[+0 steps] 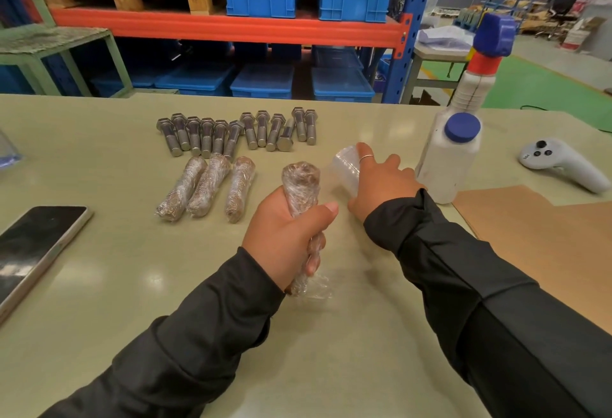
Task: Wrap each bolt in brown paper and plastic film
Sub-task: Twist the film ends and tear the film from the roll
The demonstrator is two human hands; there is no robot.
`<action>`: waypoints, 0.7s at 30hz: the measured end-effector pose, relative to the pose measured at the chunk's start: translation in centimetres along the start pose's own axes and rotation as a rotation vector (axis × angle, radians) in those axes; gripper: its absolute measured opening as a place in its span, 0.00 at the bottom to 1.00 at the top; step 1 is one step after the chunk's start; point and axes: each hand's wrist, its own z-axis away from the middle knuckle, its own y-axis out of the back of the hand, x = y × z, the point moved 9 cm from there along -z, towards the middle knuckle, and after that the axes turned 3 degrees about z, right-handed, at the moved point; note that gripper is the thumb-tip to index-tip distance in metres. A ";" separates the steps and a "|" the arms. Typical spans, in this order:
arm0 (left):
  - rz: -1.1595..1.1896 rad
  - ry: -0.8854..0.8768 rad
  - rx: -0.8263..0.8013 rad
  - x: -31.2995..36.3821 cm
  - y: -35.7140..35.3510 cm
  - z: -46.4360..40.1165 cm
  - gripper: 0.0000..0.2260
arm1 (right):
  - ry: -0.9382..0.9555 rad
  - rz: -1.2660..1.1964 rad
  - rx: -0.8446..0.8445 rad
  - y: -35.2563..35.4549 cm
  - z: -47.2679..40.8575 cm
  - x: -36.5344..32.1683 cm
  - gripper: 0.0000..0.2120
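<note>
Left hand (287,229) gripping a bolt wrapped in brown paper and clear plastic film (302,186), fingers curled round the middle of the bundle, thumb laid across its near side. Wrapped head end sticking up and out above the thumb, tail end poking out below the little finger with a loose wisp of film trailing onto the pale green tabletop (99,285). Bundle held tilted, near the middle of the tabletop.

Right hand (381,182) resting on a roll of clear plastic film (346,166), fingers spread and bent over its top and right side, thumb down near the tabletop; a thin ring on one finger. Roll lying just right of the held bundle, apart from it, just left of a white plastic bottle with a blue cap (450,159).

Three wrapped bolts (207,186) lying side by side left of the held bundle, roughly parallel, slightly fanned. Behind them, toward the far edge, a row of bare grey steel hex-head bolts (238,131), mostly heads away, packed close.

Sheet of brown paper (546,235) flat at the right edge. Black smartphone (36,245) near the left edge. White handheld controller (559,162) toward the far right corner. Dark sleeves on both forearms.
</note>
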 end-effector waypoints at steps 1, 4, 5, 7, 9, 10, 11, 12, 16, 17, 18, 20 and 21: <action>-0.007 -0.008 -0.007 0.1 -0.1 0.0 0.14 | -0.008 -0.001 0.001 -0.1 -0.1 0.1 0.41; -0.016 -0.020 -0.023 0.3 -0.3 0.1 0.14 | -0.029 0.004 0.005 -0.3 -0.3 0.5 0.41; -0.019 -0.024 -0.028 0.3 -0.4 0.2 0.14 | -0.033 0.007 0.005 -0.4 -0.4 0.6 0.41; -0.025 -0.036 -0.036 0.5 -0.5 0.2 0.14 | -0.036 0.011 0.007 -0.4 -0.4 0.7 0.41; -0.025 -0.056 -0.046 0.7 -0.6 0.3 0.14 | -0.034 0.009 0.008 -0.5 -0.4 0.7 0.40; -0.025 -0.067 -0.050 0.8 -0.6 0.4 0.14 | -0.033 0.009 0.010 -0.6 -0.4 0.7 0.40; -0.022 -0.076 -0.052 1.0 -0.6 0.4 0.14 | -0.031 0.010 0.012 -0.6 -0.4 0.8 0.40; -0.018 -0.085 -0.052 1.1 -0.6 0.5 0.14 | -0.030 0.012 0.015 -0.6 -0.5 0.8 0.40; 0.010 -0.112 -0.073 1.5 -0.8 0.7 0.14 | -0.030 0.000 0.019 -0.7 -0.7 0.8 0.39; 0.017 -0.116 -0.079 1.6 -0.9 0.7 0.14 | -0.030 -0.002 0.016 -0.8 -0.8 0.8 0.40; 0.025 -0.120 -0.082 1.7 -0.9 0.8 0.14 | -0.028 -0.003 0.012 -0.8 -0.8 0.8 0.40; 0.037 -0.135 -0.080 1.9 -0.9 0.8 0.12 | -0.020 -0.011 0.004 -1.0 -0.9 0.8 0.41; 0.040 -0.143 -0.078 2.0 -0.9 0.9 0.12 | -0.013 -0.014 0.002 -1.0 -0.9 0.7 0.41</action>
